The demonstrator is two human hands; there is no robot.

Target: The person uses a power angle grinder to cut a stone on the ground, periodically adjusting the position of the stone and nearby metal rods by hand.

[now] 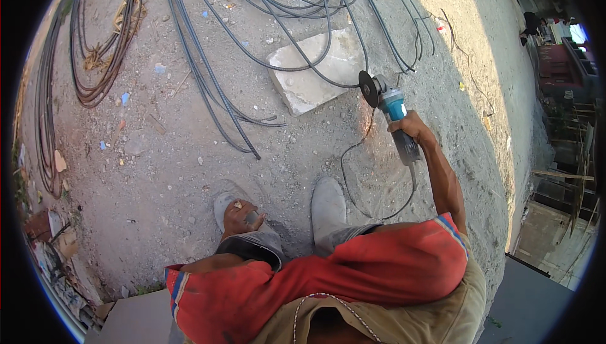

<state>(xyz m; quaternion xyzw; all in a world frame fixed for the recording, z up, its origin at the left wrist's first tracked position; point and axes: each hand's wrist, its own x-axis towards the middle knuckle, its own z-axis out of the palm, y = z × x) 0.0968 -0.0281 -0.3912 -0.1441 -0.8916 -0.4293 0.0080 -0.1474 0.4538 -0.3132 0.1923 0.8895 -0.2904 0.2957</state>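
An angle grinder (pixel 396 107) with a teal and grey body is gripped in my right hand (pixel 411 128). Its dark cutting disc (pixel 368 89) meets or nearly meets a bent steel rebar (pixel 341 84) over a pale concrete slab (pixel 315 69). A faint orange glow, like sparks, shows below the disc. From the grinder's rear, a black power cord (pixel 407 202) loops across the ground. My left hand (pixel 242 218) is low, over my left grey boot (pixel 222 208), its fingers curled; what they hold, if anything, I cannot make out.
More rebar (pixel 208 85) lies in long bends ahead, and a tied bundle (pixel 110 79) lies far left. My right boot (pixel 328 208) stands on dusty gravel ground. Scraps and rubble (pixel 57 249) edge the left side. Timber and sheets (pixel 571 173) stand at the right.
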